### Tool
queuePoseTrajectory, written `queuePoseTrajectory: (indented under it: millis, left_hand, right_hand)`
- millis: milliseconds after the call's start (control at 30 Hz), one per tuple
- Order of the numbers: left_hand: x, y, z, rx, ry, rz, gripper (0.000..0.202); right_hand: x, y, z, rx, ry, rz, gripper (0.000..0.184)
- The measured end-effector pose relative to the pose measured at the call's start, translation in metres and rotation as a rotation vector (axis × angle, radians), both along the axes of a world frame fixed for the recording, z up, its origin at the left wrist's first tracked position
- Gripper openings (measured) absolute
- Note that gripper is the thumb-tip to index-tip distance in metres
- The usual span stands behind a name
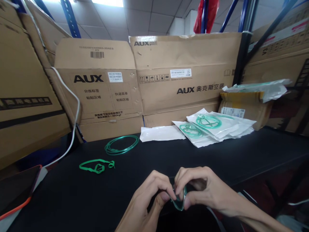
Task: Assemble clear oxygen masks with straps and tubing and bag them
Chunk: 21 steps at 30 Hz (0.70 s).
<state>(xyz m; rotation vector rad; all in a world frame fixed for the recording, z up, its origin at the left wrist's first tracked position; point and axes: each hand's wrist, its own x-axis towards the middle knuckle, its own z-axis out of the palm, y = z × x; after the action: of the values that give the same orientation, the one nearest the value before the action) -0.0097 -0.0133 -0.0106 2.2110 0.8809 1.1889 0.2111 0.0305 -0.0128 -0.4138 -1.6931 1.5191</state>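
Observation:
Near the bottom middle, both hands meet at a translucent green oxygen mask point(179, 203), mostly hidden behind the fingers. My left hand point(153, 196) is closed, its index finger and thumb at the mask's left side. From the right, my right hand point(199, 185) pinches the mask's rim between thumb and curled fingers. To the left on the black table lies a green elastic strap point(93, 167) with curled ends. Behind that strap rests a loose coil of clear green tubing point(122, 145), touched by neither hand.
White pouches point(209, 124) holding green tubing are piled at the back right, beside a flat white wrapper point(163, 133). Another pouch lies on a small carton point(241, 103). Large cardboard boxes point(183, 77) wall the black table's back. A phone-like device point(16, 190) and white cable point(74, 129) are at left.

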Motion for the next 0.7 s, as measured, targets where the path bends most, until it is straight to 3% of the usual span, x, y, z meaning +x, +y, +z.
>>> queuePoseTrajectory:
  millis: [533,700]
  left_hand:
    - [0.0024,0.0003,0.0004,0.145,0.024,0.004,0.018]
    - [0.0049,-0.0055,-0.0014,0.202,0.045,0.073,0.018]
  right_hand:
    - [0.0067,0.0015,-0.0003,-0.053,0.006,0.083,0.008]
    - [0.0054,0.0021,-0.0012,-0.043,0.017,0.055,0.007]
